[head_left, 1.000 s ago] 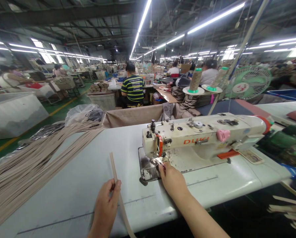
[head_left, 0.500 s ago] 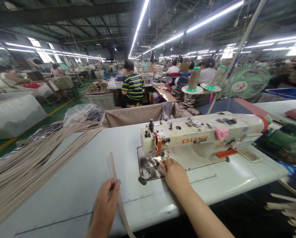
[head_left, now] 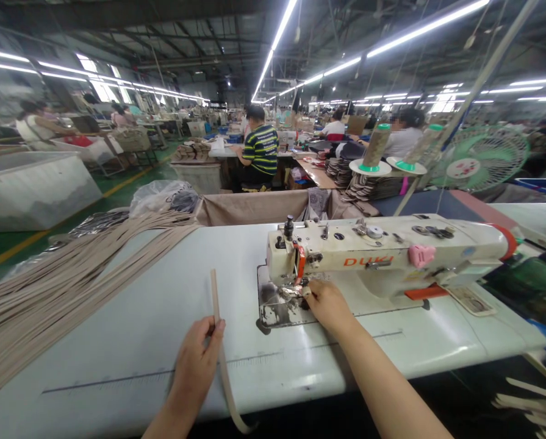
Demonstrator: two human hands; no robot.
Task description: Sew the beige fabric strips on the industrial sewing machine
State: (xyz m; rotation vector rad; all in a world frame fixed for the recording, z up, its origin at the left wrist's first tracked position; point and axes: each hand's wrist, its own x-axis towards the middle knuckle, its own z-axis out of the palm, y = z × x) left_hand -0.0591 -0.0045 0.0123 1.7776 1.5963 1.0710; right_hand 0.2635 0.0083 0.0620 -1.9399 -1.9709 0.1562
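Your left hand (head_left: pixel 198 360) pinches the tan strip (head_left: pixel 215 291); just right of it, your right hand (head_left: pixel 330 305) (grip unclear) touches the sewing machine (head_left: pixel 391 250).

Left hand (head_left: pixel 194 363) sits at seven o'clock, back up, thumb pinched to forefinger; its forearm enters from six; right hand (head_left: pixel 330 305) reaches toward twelve off a bare forearm from five, knuckles up, fingers curled (tips hidden).
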